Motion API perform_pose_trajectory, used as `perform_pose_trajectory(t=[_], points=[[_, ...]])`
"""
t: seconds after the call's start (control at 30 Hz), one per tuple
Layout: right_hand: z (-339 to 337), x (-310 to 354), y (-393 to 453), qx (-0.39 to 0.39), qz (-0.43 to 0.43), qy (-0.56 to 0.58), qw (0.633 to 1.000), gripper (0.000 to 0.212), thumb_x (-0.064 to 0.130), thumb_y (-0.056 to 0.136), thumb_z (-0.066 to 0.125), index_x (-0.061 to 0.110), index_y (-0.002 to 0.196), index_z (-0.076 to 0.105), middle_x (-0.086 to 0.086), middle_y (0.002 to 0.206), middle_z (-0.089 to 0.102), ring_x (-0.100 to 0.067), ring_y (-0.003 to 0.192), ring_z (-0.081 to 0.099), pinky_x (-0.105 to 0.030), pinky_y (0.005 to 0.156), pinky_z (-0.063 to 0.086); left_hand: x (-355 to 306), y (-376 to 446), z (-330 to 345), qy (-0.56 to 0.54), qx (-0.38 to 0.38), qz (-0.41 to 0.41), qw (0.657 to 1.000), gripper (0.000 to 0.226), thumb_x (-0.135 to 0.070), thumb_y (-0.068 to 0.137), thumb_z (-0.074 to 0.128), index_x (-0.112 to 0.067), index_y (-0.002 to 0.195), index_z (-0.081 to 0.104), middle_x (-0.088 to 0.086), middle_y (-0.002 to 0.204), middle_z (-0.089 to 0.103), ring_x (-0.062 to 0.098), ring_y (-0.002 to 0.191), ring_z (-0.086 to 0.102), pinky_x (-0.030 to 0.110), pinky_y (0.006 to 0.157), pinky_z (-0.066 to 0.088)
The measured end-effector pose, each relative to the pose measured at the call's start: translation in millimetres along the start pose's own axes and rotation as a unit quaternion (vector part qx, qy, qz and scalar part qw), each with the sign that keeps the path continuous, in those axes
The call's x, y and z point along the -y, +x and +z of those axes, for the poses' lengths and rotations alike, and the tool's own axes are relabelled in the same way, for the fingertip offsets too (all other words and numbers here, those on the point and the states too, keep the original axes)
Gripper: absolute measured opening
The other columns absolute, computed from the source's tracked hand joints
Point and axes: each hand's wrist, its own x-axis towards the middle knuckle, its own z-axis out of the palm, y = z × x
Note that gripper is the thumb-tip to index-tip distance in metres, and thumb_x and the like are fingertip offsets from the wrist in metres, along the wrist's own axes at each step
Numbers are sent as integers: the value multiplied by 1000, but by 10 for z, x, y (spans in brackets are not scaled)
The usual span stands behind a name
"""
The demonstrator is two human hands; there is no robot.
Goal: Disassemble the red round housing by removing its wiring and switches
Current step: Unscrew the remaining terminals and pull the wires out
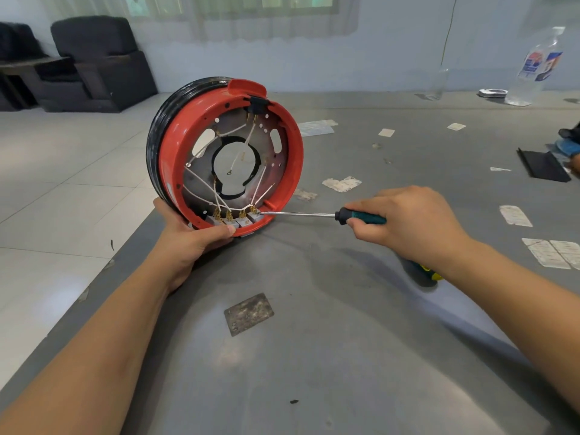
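1. Lighting: bright, even daylight from the curtained window point(238, 4) at far centre.
2. Shadows: soft, falling near the forearms on the desk point(345, 356).
3. Glare: pale sheen on the floor tiles point(47, 215), left.
4. Distortion: wide-angle bending at the edges.
5. Focus: the far-right bottle point(533, 67) slightly soft.

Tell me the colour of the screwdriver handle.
Teal with a black collar, seen in the head view.

We count one red housing point(226, 152), four grey switches point(236, 218), one screwdriver point(317, 214), one plastic bottle point(538, 65), two dark armchairs point(100, 62), two hands point(411, 224).
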Motion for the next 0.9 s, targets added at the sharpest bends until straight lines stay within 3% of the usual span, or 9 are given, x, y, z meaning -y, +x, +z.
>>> perform_pose_trajectory(t=[0.17, 0.27, 0.5, 0.63, 0.73, 0.8, 0.9], points=[[85, 47, -115, -21, -10, 1, 1000, 19, 36, 86, 69, 33, 101, 81, 0, 60, 60, -30, 51, 57, -29, 44, 45, 33, 18, 4, -5, -1, 14, 1000, 84, 8, 73, 88, -45, 110, 34, 6, 134, 55, 31, 105, 76, 45, 77, 65], [130, 71, -203, -27, -11, 1, 1000, 25, 40, 90, 59, 32, 101, 80, 1, 60, 58, -31, 49, 56, -28, 42, 42, 41, 24, -2, -8, -3, 14, 1000, 88, -1, 64, 93, -48, 110, 35, 6, 134, 55, 31, 104, 76, 46, 77, 65], [259, 131, -389, -5, 10, 3, 1000, 19, 36, 95, 66, 29, 109, 77, 0, 64, 60, -32, 52, 59, -26, 48, 36, 57, 21, 13, -6, 1, 27, 1000, 85, -5, 62, 92, -47, 109, 35, 7, 137, 55, 35, 103, 76, 47, 78, 65], [92, 36, -184, 8, -3, 12, 1000, 18, 30, 88, 75, 34, 104, 79, 0, 60, 58, -32, 52, 54, -31, 46, 45, 53, -2, 24, 4, -2, 29, 1000, 87, -10, 61, 94, -44, 114, 34, 7, 136, 56, 32, 103, 76, 46, 77, 65], [-113, -28, 103, 47, -18, -4, 999, 21, 40, 87, 63, 42, 101, 78, 0, 65, 65, -32, 60, 57, -35, 52, 50, 41, -19, 34, 9, -1, 33, 999, 88, -18, 55, 96, -49, 111, 36, 3, 134, 57, 31, 105, 76, 49, 79, 65], [-238, -66, 322, 92, -27, -22, 995, 32, 51, 84, 51, 47, 103, 76, 5, 66, 67, -25, 62, 56, -30, 53, 46, 32, -25, 39, 11, 0, 33, 999, 89, -21, 52, 96, -50, 110, 36, 3, 132, 57, 31, 104, 76, 49, 79, 65], [-417, -60, 655, 132, -39, -28, 990, 36, 57, 77, 48, 52, 100, 75, 19, 53, 56, -6, 57, 47, -22, 49, 29, 37, -23, 36, 14, 1, 35, 999, 89, -22, 51, 97, -48, 110, 36, 4, 130, 58, 31, 103, 76, 50, 79, 65]])
